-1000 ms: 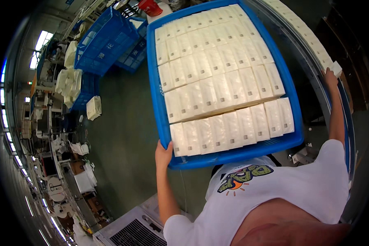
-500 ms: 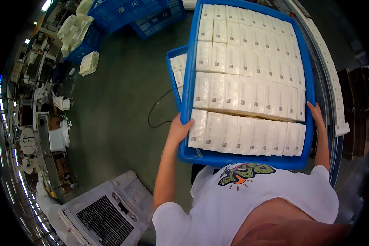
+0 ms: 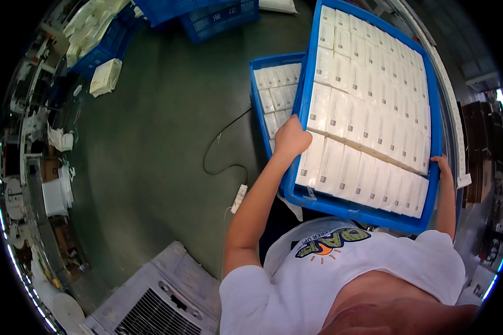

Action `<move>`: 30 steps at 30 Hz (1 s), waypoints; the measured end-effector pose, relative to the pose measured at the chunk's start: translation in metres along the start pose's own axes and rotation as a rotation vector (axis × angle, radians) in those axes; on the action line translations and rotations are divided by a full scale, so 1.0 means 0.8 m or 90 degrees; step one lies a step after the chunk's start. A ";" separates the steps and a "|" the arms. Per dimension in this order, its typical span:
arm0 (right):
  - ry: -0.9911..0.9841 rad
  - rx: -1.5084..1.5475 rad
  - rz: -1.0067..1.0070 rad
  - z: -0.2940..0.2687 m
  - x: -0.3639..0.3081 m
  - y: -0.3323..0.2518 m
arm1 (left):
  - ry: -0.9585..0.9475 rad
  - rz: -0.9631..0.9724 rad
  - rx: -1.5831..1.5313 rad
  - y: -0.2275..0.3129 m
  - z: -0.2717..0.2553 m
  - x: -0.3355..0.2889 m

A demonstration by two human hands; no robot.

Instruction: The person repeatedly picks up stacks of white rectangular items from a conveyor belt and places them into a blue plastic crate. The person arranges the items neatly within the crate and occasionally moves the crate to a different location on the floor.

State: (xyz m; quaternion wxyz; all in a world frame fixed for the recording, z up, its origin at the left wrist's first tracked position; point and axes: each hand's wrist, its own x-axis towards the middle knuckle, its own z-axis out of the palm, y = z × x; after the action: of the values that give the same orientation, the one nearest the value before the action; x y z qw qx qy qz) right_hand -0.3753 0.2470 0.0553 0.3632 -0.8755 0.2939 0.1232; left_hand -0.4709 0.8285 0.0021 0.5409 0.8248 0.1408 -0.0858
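Note:
A large blue plastic crate is in front of my body, filled with rows of white wrapped packs that look like tissue packs. My left hand is closed on the crate's left rim. On the right rim, my right hand grips with its thumb over the edge, its other fingers mostly hidden. The crate lies at a slant in view, and a gap separates the nearest row of packs from the others. Beneath and to the left, a second blue crate of similar white packs is partly covered.
A conveyor line carrying white packs runs along the right. A grey air cooler stands at lower left. On the green floor lie a cable with a white power strip and a white bundle. Blue crates stand at the far side.
The held crate has swung to the right and turned at an angle in view, both hands staying on its rims. More of the lower crate shows, and the power strip has come into view.

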 end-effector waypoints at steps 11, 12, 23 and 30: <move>0.106 -0.054 0.072 0.003 -0.003 0.033 | -0.114 -0.049 -0.016 0.051 -0.037 0.008; 0.178 -0.167 0.048 0.019 -0.008 0.017 | -0.101 -0.043 -0.009 0.045 -0.035 0.007; 0.149 -0.171 0.181 0.051 -0.019 0.000 | -0.188 -0.008 0.063 0.070 -0.091 0.092; 0.138 -0.101 0.121 0.164 -0.098 -0.045 | -0.285 -0.027 -0.036 0.059 -0.214 0.265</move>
State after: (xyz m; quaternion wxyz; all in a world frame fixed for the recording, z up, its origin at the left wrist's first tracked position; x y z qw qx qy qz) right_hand -0.4167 0.3938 0.0165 0.2462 -0.8779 0.4018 0.0848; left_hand -0.2569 0.9974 0.0494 0.5798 0.7664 0.0369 -0.2739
